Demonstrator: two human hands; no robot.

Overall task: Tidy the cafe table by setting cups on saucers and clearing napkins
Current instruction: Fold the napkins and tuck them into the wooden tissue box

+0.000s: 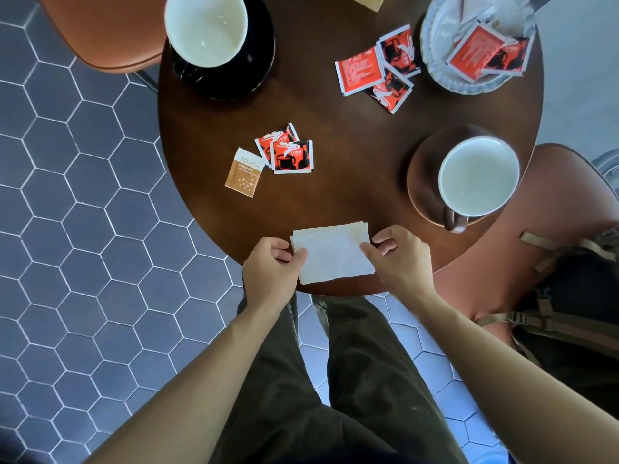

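A folded white napkin (pixel 335 252) is being held at the near edge of the round dark wooden surface (pixel 351 135), its lower part reaching the rim. The left hand (pixel 271 269) is being kept on the napkin's left edge, thumb on top and fingers (pixel 281 254) curled beneath, clamped on the paper. The right hand (pixel 398 256) is being kept on the right edge, likewise clamped between thumb and fingers.

A black cup (pixel 206 28) is being carried on a black saucer (pixel 258 61) at the far left. A brown cup (pixel 479 177) is being carried on a brown saucer (pixel 422 182) at the right, its handle turned toward the person. Both cups are being shown with pale insides.

Two red sugar packets (pixel 288 152) and one tan packet (pixel 244 172) are being left lying together left of centre. Three further red packets (pixel 378 68) are being left overlapping near a glass dish (pixel 432 61) at the far right, in which more packets (pixel 482 53) are being held.

An orange chair (pixel 104 31) is being seen beyond the left cup, and a backpack (pixel 576 313) on a seat at the right.
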